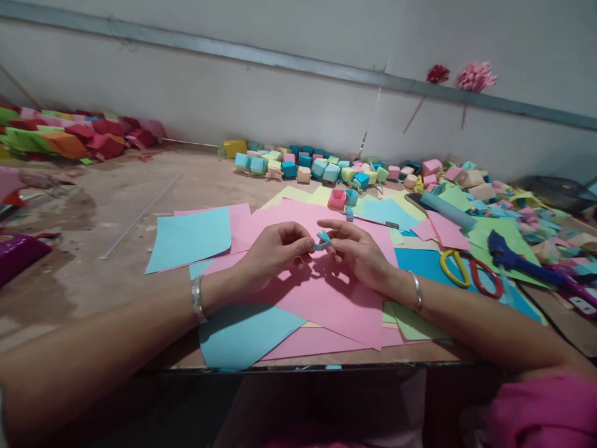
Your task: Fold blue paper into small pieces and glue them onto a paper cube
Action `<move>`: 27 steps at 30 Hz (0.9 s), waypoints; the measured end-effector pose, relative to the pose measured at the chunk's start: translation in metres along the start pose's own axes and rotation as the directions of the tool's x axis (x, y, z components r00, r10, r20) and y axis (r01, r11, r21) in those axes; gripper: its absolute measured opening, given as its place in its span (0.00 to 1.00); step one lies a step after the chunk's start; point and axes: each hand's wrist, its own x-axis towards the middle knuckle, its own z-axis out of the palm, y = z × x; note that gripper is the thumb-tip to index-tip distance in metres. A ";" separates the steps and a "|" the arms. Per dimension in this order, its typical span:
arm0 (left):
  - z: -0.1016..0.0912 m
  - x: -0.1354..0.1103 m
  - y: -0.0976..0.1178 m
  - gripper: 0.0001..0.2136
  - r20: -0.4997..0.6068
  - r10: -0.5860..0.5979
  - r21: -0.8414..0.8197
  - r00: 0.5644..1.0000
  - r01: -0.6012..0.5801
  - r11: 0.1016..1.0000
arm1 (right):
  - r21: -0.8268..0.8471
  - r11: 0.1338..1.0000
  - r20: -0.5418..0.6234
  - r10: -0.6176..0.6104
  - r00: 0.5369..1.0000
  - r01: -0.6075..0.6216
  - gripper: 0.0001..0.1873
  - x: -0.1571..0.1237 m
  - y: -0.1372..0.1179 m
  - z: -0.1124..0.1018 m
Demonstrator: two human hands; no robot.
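Note:
Between my two hands, above a pink paper sheet (345, 305), is a small folded blue paper piece (321, 240) with cut flaps standing up. My left hand (284, 249) pinches its left end between thumb and fingers. At its right end, my right hand (357, 249) grips it with the thumb and a bent finger, the index finger stretched out above. Just beyond the hands stand a small open pink paper box (337, 199) and a small blue paper box (351, 198). A pen (373, 220) lies behind my right hand.
Yellow-handled (454, 269) and red-handled scissors (486, 279) lie at right beside a blue glue gun (522, 258). Many paper boxes (303, 168) line the wall, with a red and green heap (79, 134) at left. A clear ruler (140, 218) lies left; another person's hand (37, 178) shows.

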 end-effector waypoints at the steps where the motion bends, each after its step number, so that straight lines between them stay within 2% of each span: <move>1: 0.000 -0.001 0.001 0.10 0.024 -0.017 -0.007 1.000 0.018 1.000 | 0.013 1.000 -0.012 0.009 1.000 -0.009 0.22 0.000 0.001 0.000; 3: 0.001 -0.002 0.002 0.10 0.038 -0.031 -0.008 0.999 0.031 0.999 | 0.041 0.999 -0.022 0.026 0.999 -0.025 0.19 0.000 0.002 0.001; 5: 0.002 -0.003 0.002 0.08 0.031 0.003 0.011 1.000 -0.003 1.000 | 0.035 0.999 -0.009 0.038 0.999 -0.038 0.18 -0.001 0.003 0.001; 7: 0.002 -0.003 0.002 0.08 0.026 0.052 0.038 0.998 -0.053 0.998 | -0.032 0.998 0.011 0.053 0.999 -0.052 0.19 -0.002 0.002 0.002; 9: 0.001 -0.002 0.001 0.07 0.015 0.074 0.066 0.997 -0.075 0.995 | -0.176 0.984 0.008 0.035 0.999 -0.033 0.19 -0.003 0.002 0.002; 11: 0.000 -0.001 0.001 0.05 -0.022 0.077 0.098 0.997 -0.075 0.992 | -0.370 0.926 0.007 -0.074 0.997 0.072 0.18 -0.003 0.001 0.002; 14: -0.004 0.002 0.000 0.06 -0.062 0.077 0.101 0.995 -0.070 0.992 | -0.569 0.780 0.077 -0.265 0.961 0.261 0.16 -0.002 0.001 0.001; 17: -0.007 0.004 -0.002 0.08 -0.028 0.041 0.040 0.999 -0.040 0.998 | -0.615 0.700 0.140 -0.355 0.925 0.362 0.16 -0.002 0.001 -0.001; 20: -0.008 0.004 -0.003 0.07 0.011 0.005 0.004 1.000 -0.005 1.000 | -0.651 0.637 0.176 -0.401 0.899 0.412 0.14 -0.003 -0.002 0.001; 24: -0.008 0.003 -0.002 0.08 0.060 0.001 -0.006 0.998 0.000 1.000 | -0.694 0.599 0.182 -0.392 0.902 0.400 0.07 -0.004 -0.005 0.003; 27: -0.006 0.003 -0.001 0.10 0.026 0.064 0.105 0.998 -0.067 0.992 | -0.713 0.580 0.184 -0.388 0.903 0.395 0.06 -0.004 -0.004 0.003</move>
